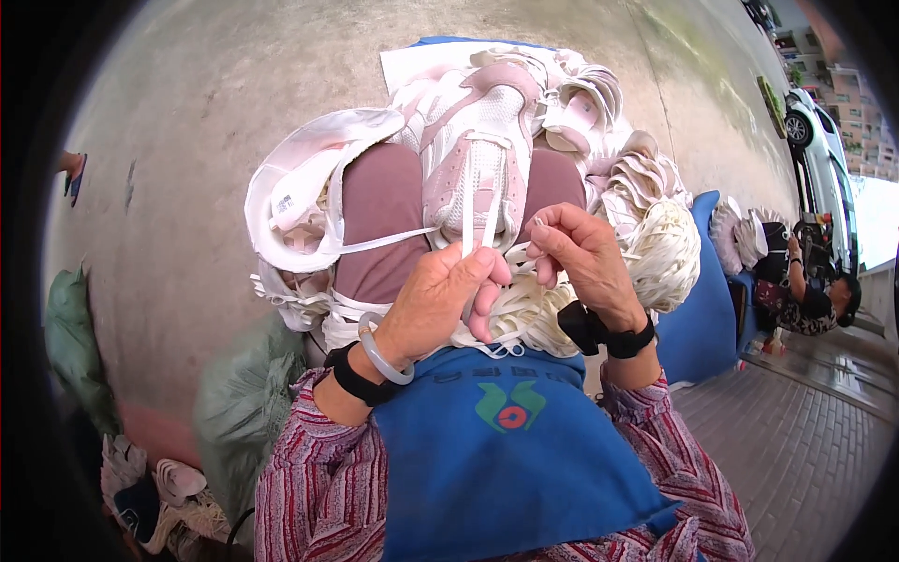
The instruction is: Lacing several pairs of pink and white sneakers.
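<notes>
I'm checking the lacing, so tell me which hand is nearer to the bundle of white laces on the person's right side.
Right. The right hand sits just beside the bundle of white laces, nearly touching it. The left hand is farther off, across the lap, pinching laces below the pink and white shoe.

One pink-and-white shoe upper, two hands, two black wristbands, one pale bangle, one blue apron.

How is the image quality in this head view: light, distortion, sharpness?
Head view: soft, even daylight, no hard shadows; heavy fisheye bending and black corners; left hand, right hand and white laces sharp; sky at the right rim blown out.
</notes>
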`<state>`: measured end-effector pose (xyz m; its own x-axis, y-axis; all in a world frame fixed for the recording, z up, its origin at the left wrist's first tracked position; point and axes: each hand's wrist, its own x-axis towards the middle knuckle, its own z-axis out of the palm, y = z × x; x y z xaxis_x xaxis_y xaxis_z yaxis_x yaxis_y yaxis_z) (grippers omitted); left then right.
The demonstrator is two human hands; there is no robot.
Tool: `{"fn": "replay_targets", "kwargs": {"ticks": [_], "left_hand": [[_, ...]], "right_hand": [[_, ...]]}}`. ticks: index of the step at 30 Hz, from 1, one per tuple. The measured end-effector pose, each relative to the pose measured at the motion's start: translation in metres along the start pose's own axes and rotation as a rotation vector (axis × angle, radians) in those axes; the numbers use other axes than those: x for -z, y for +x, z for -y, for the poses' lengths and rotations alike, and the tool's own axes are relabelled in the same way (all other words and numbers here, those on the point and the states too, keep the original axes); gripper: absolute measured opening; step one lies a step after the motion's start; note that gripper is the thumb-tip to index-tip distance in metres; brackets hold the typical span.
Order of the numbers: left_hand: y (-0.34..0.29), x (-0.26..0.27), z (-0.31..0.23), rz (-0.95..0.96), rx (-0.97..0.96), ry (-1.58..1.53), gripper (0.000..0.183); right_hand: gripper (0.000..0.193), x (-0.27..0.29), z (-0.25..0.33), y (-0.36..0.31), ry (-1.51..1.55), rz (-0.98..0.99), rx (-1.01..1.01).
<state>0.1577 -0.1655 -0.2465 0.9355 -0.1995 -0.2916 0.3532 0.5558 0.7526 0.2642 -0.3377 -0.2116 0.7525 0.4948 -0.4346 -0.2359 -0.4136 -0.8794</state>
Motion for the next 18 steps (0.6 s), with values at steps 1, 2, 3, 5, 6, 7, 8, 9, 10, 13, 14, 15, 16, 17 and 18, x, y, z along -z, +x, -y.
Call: {"fn": "replay_targets", "kwargs": {"ticks": [1, 2, 3, 5, 6, 7, 8, 9, 10, 13, 14, 15, 16, 17, 18], "left_hand": [[-0.003, 0.003, -0.002, -0.003, 0.025, -0.055, 0.037], [-0.006, 0.005, -0.004, -0.007, 0.05, -0.105, 0.036], [-0.008, 0.008, -0.005, 0.023, 0.059, -0.118, 0.036], [-0.013, 0.01, -0.009, 0.065, 0.1, -0.168, 0.036], [-0.014, 0.01, -0.011, 0.099, 0.14, -0.219, 0.037], [-0.014, 0.01, -0.014, 0.115, 0.175, -0.269, 0.037], [-0.015, 0.007, -0.017, 0.112, 0.184, -0.267, 0.037], [-0.017, -0.001, -0.022, 0.138, 0.211, -0.263, 0.038], [-0.019, -0.009, -0.025, 0.163, 0.239, -0.257, 0.038], [-0.011, -0.016, -0.018, 0.247, 0.317, -0.296, 0.04], [-0.008, -0.018, -0.014, 0.279, 0.345, -0.335, 0.041], [-0.006, -0.021, -0.015, 0.249, 0.363, -0.28, 0.039], [-0.006, -0.021, -0.016, 0.251, 0.367, -0.265, 0.039], [-0.007, -0.021, -0.018, 0.247, 0.375, -0.124, 0.039], [-0.008, -0.02, -0.02, 0.245, 0.379, 0.016, 0.038]], "right_hand": [[0.015, 0.0, 0.009, -0.006, 0.098, 0.051, -0.045], [0.016, 0.0, 0.014, -0.012, 0.199, 0.103, -0.087], [0.018, 0.004, 0.013, -0.017, 0.18, 0.224, -0.097], [0.019, -0.004, 0.011, -0.025, -0.02, 0.296, -0.015], [0.02, -0.01, 0.01, -0.025, -0.22, 0.373, 0.066], [0.02, -0.014, 0.002, -0.018, -0.278, 0.248, 0.142], [0.02, -0.017, 0.002, -0.009, -0.27, 0.248, 0.138], [0.023, -0.016, 0.006, 0.0, -0.178, 0.241, 0.043], [0.026, -0.018, 0.008, 0.004, -0.084, 0.236, -0.05], [0.037, -0.044, -0.011, 0.024, -0.031, -0.059, 0.327], [0.037, -0.047, -0.012, 0.025, -0.02, -0.067, 0.333], [0.042, -0.049, -0.013, 0.025, -0.026, -0.037, 0.386], [0.048, -0.05, -0.014, 0.026, -0.034, -0.008, 0.441], [0.038, -0.05, -0.02, 0.029, -0.239, -0.076, 0.672], [0.038, -0.047, -0.026, 0.029, -0.232, -0.094, 0.676]]}}
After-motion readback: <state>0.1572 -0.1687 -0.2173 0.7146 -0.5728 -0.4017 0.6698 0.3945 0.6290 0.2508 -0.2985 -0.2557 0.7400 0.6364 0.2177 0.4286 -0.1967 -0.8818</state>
